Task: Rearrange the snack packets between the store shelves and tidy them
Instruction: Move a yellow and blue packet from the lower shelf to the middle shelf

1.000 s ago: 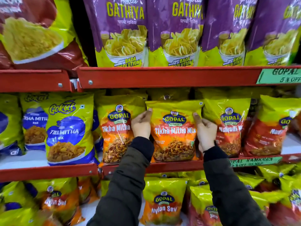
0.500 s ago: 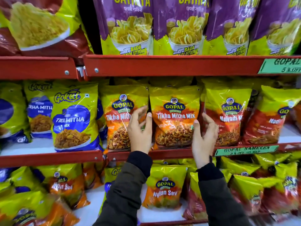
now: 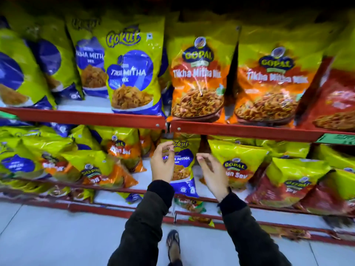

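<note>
- I am looking at red store shelves [image 3: 249, 129] stocked with standing snack packets; both my hands are reaching toward the lower tier, below the row of big Tikha Mitha bags.
- The packet that matters is the Gokul Tikha Mitha packet [image 3: 183, 162] in blue and yellow, standing among orange and yellow Gopal Sev packets [image 3: 237, 166], so it looks out of place there.
- It stands upright, long axis vertical, directly beyond my hands and partly showing in the gap between them.
- My left hand [image 3: 163, 164] overlaps its left edge, fingers curled and spread, gripping nothing that I can make out; whether the fingertips touch the film I cannot tell through the blur.
- My right hand [image 3: 211, 169] hangs just to the right of the packet, palm turned inward, fingers loosely parted, also empty.
- I judge the left hand nearer, so it would close on the upper left corner first.
- Matching Gokul bags [image 3: 130, 73] stand above and to the left of my left hand, the likely destination.
</note>
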A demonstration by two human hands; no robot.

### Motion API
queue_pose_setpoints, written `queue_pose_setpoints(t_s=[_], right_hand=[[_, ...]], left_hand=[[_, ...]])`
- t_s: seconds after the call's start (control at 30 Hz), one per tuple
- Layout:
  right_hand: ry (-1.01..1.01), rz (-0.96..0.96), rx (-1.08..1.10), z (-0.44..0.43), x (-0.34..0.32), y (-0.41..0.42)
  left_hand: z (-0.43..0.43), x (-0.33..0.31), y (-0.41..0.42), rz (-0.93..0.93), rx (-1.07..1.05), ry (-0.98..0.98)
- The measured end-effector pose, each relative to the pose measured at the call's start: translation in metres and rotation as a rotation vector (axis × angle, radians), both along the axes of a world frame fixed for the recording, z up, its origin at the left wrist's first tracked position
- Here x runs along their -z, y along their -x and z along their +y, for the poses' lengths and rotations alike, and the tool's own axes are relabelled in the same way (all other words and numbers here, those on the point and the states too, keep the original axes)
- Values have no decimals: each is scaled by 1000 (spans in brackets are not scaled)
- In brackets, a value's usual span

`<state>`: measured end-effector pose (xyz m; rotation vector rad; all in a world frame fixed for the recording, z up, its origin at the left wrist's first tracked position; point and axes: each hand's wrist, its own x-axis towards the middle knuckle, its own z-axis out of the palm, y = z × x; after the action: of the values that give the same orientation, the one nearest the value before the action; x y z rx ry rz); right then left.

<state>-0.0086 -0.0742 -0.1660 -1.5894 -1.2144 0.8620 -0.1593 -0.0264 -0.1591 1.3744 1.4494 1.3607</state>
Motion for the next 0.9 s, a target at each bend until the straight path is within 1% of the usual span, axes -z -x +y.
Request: queue_pose_setpoints(t_s=[0.13,0.27,0.4,0.5,0.6,0.77,0.9], right_hand=[[352,160,-56,33,45,15],[538,175,9,63,76,22],[689,264,77,78,93,28],[703,288,83,81,101,30],[691,267,83,75,101,30],[586,215,65,50,93,34],[492,221,52,14,63,52]], left_hand=[[40,50,24,-41,-11,314],[79,91,32,-75,54,633],[92,118,31,-120,134,842],[88,124,31,-98,138,871],[83,123,33,-78,132,834],[61,112,41,-120,125,770],[20,91,62,-153,123,701]])
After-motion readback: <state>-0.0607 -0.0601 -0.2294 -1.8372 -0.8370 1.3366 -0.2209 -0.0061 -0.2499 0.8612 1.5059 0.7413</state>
